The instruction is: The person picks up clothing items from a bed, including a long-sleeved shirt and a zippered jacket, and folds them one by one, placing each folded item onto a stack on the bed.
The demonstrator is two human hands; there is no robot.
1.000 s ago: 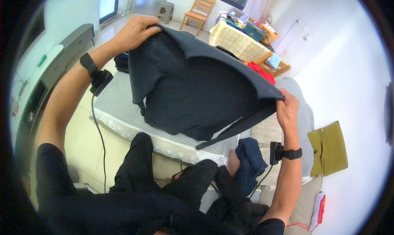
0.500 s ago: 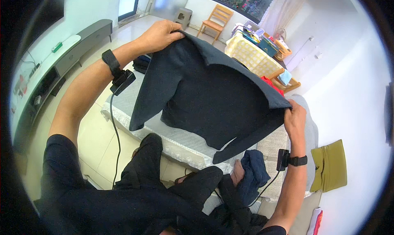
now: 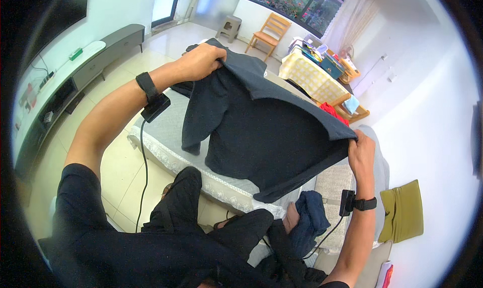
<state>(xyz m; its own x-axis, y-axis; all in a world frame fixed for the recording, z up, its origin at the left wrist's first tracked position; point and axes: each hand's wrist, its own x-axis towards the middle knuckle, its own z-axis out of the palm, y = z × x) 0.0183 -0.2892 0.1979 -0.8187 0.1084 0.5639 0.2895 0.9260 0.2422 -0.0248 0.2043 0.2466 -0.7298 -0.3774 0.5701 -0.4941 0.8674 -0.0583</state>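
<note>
A dark long-sleeved top (image 3: 266, 137) is stretched out in the air before me, its body and sleeves hanging down over the grey sofa cover (image 3: 173, 149). My left hand (image 3: 204, 61) is closed on its upper left edge. At the right end of the same edge, my right hand (image 3: 361, 152) pinches the cloth between thumb and fingers. The upper edge sags in a curve from one hand to the other. Dark navy clothing (image 3: 311, 220) lies crumpled on the sofa below my right hand.
An olive cushion (image 3: 402, 210) leans by the white wall on the right. Beyond the sofa stand a table with a checked yellow cloth (image 3: 302, 74), a wooden chair (image 3: 269, 32) and a grey stool (image 3: 230, 27). A low cabinet (image 3: 95, 61) runs along the left wall.
My left hand has moved slightly down, and part of the top now flares out beyond it on the far side. The left sleeve has swung right. My right hand stays nearly where it was.
</note>
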